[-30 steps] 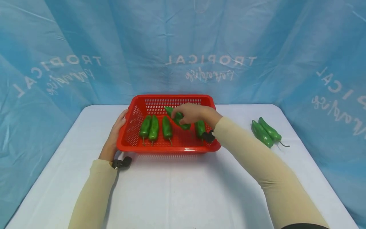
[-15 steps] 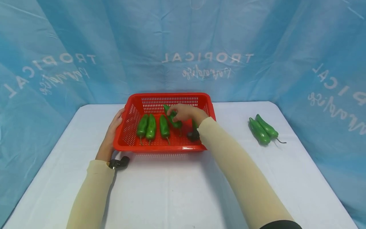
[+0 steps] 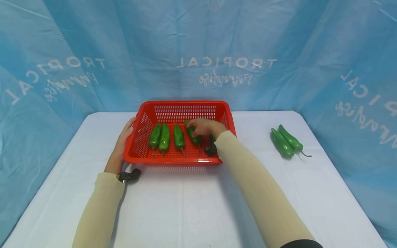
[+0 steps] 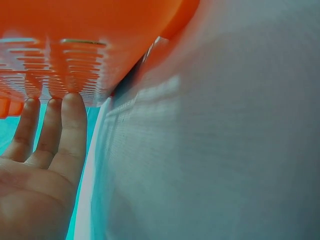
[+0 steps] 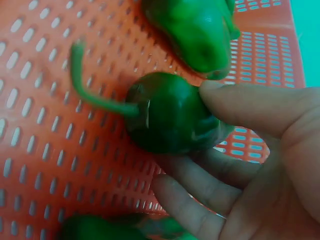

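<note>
In the head view a red plastic basket (image 3: 173, 161) stands on the white table with several green peppers in it. My right hand (image 3: 206, 126) is inside it and holds a green pepper (image 3: 194, 138) between thumb and fingers. The right wrist view shows that pepper (image 5: 170, 115), its curved stem pointing away from the thumb. On the left, my left hand (image 3: 121, 143) touches the basket's outer side. Its fairly straight fingers (image 4: 73, 125) rest their tips against the slotted wall in the left wrist view. Three peppers (image 3: 164, 137) lie left of the held one.
Two more green peppers (image 3: 285, 141) lie together on the table (image 3: 186, 206) to the right. Another pepper (image 3: 212, 139) in the basket is partly hidden by the right wrist. A blue printed curtain (image 3: 198, 41) hangs around the table's back and sides.
The right hand has brought its pepper from a slanted pose down toward the basket floor, turning it stem-end toward the front, then slightly right. The left hand stays against the basket.
</note>
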`<action>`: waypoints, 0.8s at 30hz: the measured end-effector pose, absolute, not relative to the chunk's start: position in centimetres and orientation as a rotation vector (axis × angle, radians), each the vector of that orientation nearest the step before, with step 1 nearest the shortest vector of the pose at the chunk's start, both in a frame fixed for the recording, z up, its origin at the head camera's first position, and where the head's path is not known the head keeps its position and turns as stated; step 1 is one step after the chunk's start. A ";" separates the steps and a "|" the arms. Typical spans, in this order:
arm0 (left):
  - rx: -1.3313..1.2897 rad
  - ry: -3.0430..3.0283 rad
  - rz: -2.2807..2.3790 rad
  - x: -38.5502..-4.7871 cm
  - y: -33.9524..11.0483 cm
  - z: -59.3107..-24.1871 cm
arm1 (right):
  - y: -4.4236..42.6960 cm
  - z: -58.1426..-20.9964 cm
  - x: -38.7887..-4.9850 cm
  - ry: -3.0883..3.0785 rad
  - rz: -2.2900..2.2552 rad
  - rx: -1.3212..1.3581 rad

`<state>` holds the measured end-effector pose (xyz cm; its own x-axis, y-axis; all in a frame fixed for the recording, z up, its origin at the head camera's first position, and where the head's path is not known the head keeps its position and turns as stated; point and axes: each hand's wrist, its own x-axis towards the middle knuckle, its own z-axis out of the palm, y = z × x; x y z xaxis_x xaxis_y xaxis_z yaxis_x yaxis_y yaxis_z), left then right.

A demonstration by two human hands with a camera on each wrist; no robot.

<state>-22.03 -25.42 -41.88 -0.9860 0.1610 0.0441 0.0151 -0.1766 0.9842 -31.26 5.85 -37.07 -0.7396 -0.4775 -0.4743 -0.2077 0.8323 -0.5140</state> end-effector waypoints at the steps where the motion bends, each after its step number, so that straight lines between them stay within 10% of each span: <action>1: 0.210 1.949 2.331 -22.0 -25.4 -41.9 | 5.8 -37.1 -31.2 2.402 -0.587 -0.496; 24: 0.212 1.943 2.342 -22.1 -25.4 -42.0 | 6.6 -37.6 -31.6 2.435 -0.529 -0.523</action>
<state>-22.11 -25.36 -42.04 -0.9862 0.1584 0.0483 0.0182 -0.1861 0.9824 -31.64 6.64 -37.57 -0.7505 -0.4755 -0.4589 -0.2423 0.8441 -0.4783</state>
